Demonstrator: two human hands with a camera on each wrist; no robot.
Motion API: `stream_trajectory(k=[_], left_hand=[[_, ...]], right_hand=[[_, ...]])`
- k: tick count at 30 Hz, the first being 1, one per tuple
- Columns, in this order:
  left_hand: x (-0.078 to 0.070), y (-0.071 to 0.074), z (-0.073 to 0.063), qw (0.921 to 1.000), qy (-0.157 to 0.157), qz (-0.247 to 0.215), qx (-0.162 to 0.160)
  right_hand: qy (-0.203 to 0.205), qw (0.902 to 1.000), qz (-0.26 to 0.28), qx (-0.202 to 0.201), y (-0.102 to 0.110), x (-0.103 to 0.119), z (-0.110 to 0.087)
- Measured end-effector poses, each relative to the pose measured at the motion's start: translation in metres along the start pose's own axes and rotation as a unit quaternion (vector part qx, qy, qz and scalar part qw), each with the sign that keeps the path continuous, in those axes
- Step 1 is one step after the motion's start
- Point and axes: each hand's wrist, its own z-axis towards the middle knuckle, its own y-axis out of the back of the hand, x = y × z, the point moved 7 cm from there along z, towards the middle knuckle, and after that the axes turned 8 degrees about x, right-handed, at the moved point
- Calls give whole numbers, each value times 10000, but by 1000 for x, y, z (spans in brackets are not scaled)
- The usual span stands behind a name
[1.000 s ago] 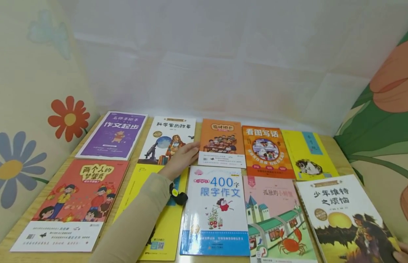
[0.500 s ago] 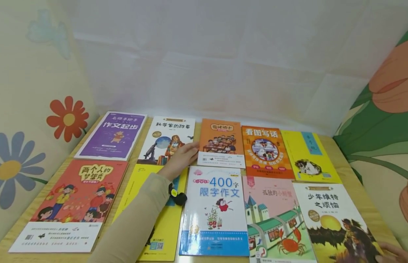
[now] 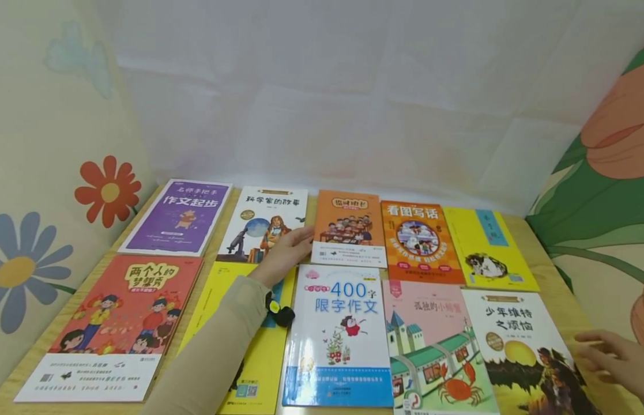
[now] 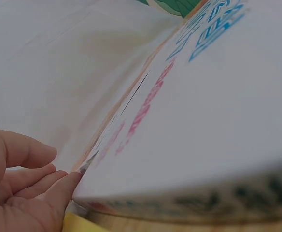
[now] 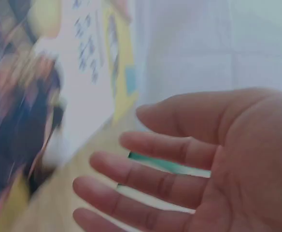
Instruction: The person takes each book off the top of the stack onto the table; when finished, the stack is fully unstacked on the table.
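Several picture-covered books lie flat in two rows. My left hand point(image 3: 285, 256) reaches across the yellow book point(image 3: 259, 363) and the white book with a telescope point(image 3: 264, 222). Its fingertips are right at the left edge of the orange classroom book point(image 3: 347, 225); the left wrist view shows the fingers point(image 4: 59, 191) loosely extended. At the front right, my right hand point(image 3: 609, 357) hovers beside the white book with a yellow sun point(image 3: 524, 346), spread and holding nothing. That hand's palm point(image 5: 247, 169) faces the camera in the right wrist view, with the fingers apart.
Around them lie a purple book point(image 3: 179, 216), a red book point(image 3: 114, 323), a blue-and-white book point(image 3: 339, 340), a pink crab book point(image 3: 430, 346), an orange-red book point(image 3: 417, 242) and a yellow book point(image 3: 485, 248). A white sheet point(image 3: 353, 98) backs the wooden table point(image 3: 529, 236).
The white book with the sun has shifted left and straightened beside the crab book. My right hand has let go of its right edge and lifted off. My left hand has stayed put.
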Motion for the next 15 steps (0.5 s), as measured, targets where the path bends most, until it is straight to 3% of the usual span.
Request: stream_trajectory(k=[6,11,15], left_hand=[[1,-1,3,9999,24,-124,-32],[1,-4,6,9987,228,-451,-49],[-11,-1,4,9981,183,-569,-125]], right_hand=[[1135,9916,-472,-395,-1,72,15],[2422,9656,-279,-906,-9,121,30],[2811,9509,31,-1293,-7,156,51]])
